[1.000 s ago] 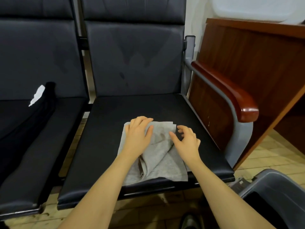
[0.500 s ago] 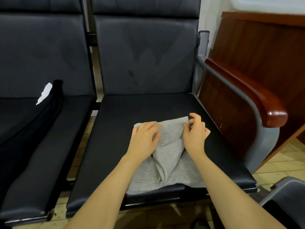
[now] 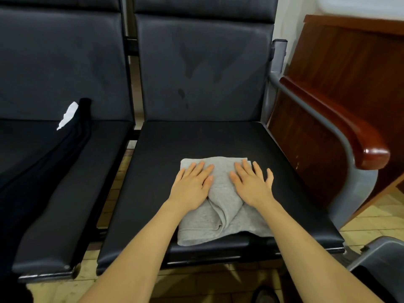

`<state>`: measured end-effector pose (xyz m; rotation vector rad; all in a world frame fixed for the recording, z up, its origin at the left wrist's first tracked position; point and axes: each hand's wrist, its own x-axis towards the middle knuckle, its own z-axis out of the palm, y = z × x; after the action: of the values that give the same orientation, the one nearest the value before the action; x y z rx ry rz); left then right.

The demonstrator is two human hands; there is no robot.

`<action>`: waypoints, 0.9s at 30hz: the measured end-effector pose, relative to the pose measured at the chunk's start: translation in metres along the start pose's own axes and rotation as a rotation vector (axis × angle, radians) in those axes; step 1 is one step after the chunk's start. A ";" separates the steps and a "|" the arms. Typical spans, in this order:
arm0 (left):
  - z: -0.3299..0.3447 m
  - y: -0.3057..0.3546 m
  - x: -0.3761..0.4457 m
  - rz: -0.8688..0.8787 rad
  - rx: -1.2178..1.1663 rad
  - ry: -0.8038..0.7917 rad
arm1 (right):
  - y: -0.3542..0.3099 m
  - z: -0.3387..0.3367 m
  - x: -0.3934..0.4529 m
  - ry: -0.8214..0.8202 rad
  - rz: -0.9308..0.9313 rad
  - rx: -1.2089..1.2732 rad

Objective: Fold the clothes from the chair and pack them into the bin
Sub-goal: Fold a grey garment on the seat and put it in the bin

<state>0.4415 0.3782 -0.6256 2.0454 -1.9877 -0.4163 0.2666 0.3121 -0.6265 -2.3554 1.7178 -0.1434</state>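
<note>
Cloth (image 3: 220, 217) lengthwise front-to-back under flat hands

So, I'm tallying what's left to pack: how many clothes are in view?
2. A grey garment lies on the right seat under both flat hands; a black garment is draped on the left seat. The bin's inside is mostly hidden.
</note>
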 end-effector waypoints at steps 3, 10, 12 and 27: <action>-0.008 -0.005 -0.012 0.001 0.010 -0.035 | -0.005 -0.007 -0.016 0.115 -0.164 0.156; -0.020 -0.011 -0.050 0.061 0.217 -0.082 | -0.030 -0.014 -0.051 0.052 -0.261 0.404; -0.023 -0.012 -0.060 0.068 0.222 -0.108 | -0.034 -0.013 -0.053 0.070 -0.226 0.408; -0.015 0.002 -0.082 0.105 0.250 -0.103 | -0.002 -0.039 -0.086 0.306 -0.036 0.716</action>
<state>0.4437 0.4603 -0.6089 2.0857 -2.3000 -0.2671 0.2337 0.3894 -0.5835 -1.8788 1.4016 -0.9877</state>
